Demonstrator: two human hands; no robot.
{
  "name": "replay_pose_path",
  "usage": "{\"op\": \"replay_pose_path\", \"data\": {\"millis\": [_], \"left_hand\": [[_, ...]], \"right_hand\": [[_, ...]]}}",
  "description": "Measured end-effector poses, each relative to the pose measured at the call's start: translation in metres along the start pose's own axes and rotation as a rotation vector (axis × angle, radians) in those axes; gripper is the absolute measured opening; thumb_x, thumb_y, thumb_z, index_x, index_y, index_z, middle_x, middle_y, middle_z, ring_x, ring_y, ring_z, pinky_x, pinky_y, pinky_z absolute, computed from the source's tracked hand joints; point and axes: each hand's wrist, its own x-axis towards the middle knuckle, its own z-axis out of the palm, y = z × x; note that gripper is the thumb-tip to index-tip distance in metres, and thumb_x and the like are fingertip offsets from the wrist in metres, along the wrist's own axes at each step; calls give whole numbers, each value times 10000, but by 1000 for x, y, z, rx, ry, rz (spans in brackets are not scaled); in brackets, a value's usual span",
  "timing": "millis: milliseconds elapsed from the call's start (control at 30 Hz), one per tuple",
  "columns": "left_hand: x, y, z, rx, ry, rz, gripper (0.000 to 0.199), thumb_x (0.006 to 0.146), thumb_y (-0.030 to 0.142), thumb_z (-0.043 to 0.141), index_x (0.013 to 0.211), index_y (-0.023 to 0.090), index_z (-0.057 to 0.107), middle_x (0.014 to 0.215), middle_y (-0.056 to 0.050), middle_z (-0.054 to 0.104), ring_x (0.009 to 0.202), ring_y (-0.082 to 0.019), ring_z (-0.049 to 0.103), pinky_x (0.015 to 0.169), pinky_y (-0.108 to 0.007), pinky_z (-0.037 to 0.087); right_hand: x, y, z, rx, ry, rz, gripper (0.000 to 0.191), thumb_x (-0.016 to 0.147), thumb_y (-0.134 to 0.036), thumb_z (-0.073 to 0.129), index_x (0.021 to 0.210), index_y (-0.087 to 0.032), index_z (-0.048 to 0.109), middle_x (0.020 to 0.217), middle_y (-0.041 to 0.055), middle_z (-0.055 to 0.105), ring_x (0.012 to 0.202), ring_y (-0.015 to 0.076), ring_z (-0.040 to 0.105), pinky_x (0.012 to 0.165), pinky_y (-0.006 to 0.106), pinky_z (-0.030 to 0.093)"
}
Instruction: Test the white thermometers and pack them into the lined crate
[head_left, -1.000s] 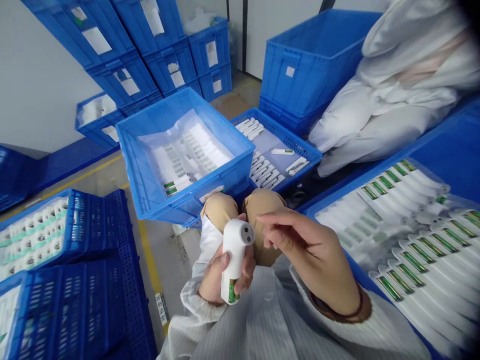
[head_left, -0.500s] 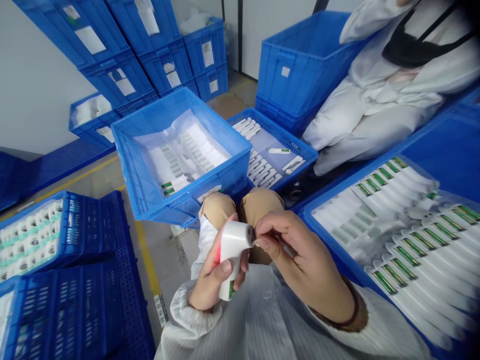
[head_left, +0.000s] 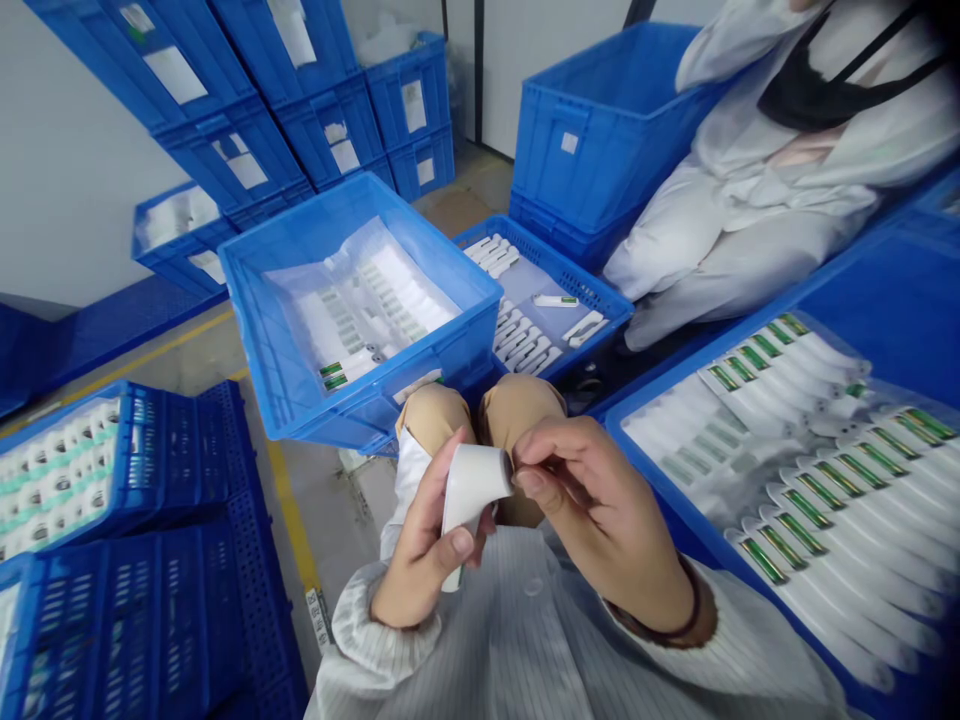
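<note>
My left hand (head_left: pixel 421 558) is wrapped round the handle of a white forehead thermometer (head_left: pixel 475 482), held above my lap. Its dark-rimmed sensor end points right. My fingers hide most of the handle. At that end, my right hand (head_left: pixel 600 520) holds thumb and forefinger pinched together, touching or very close to the rim. Whatever sits between those fingertips is too small to make out. Similar white thermometers (head_left: pixel 862 560) with green batteries in their handles lie in rows in the blue crate on my right.
A blue crate (head_left: pixel 360 412) with more white units stands before my knees. Behind it is a low tray (head_left: pixel 611 318) of white handle parts. Crates (head_left: pixel 172 590) stand at left, others are stacked at the back. A co-worker in white (head_left: pixel 697 210) sits at right.
The thermometer has turned in my left hand, so its sensor face and the green battery no longer show. The red glow beside it is gone. My right hand remains at its end.
</note>
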Motion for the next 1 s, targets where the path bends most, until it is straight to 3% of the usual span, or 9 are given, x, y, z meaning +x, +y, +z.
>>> {"op": "replay_pose_path", "data": {"millis": [267,500,633,733,867,1000], "left_hand": [[1,2,4,72,87,9,572,854,326,613,1395,331,429,817,-33,600,563,-114,496,573,-257,474],[-4,-5,1,99,99,14,590,851,308,617,1405,307,413,801,-32,583,563,-113,498,572,-247,472],[-5,-13,-3,39,31,2,626,883,376,564,1449,316,301,789,-23,590,543,-98,486,518,-215,428],[-2,-17,-2,-201,-78,-27,603,875,445,547,1418,324,317,748,1,564,454,-60,412,446,-183,376],[5,-18,3,-447,-136,-127,371,836,508,569,1081,229,583,644,29,471,379,-19,275,360,-149,288],[8,-19,4,-457,-194,-191,390,813,543,580,732,161,568,568,39,395,354,-11,245,336,-155,264]], "right_hand": [[0,1,3,8,17,-9,80,926,-176,518,952,-252,520,852,16,552,779,152,561,625,267,447],[2,6,10,285,20,126,62,918,-276,553,915,-229,512,801,0,485,703,128,507,600,245,445],[6,7,9,489,-73,301,206,870,-362,630,871,-210,491,763,-21,464,634,95,483,547,207,430],[8,9,11,630,-184,395,271,856,-426,637,869,-202,485,733,-35,461,592,79,468,519,195,413],[9,13,13,771,-272,456,345,869,-535,568,914,-202,492,712,-40,470,554,67,440,491,187,376],[10,15,12,678,-249,409,418,802,-548,648,1007,-213,505,769,-16,511,611,91,474,499,202,388]]}}
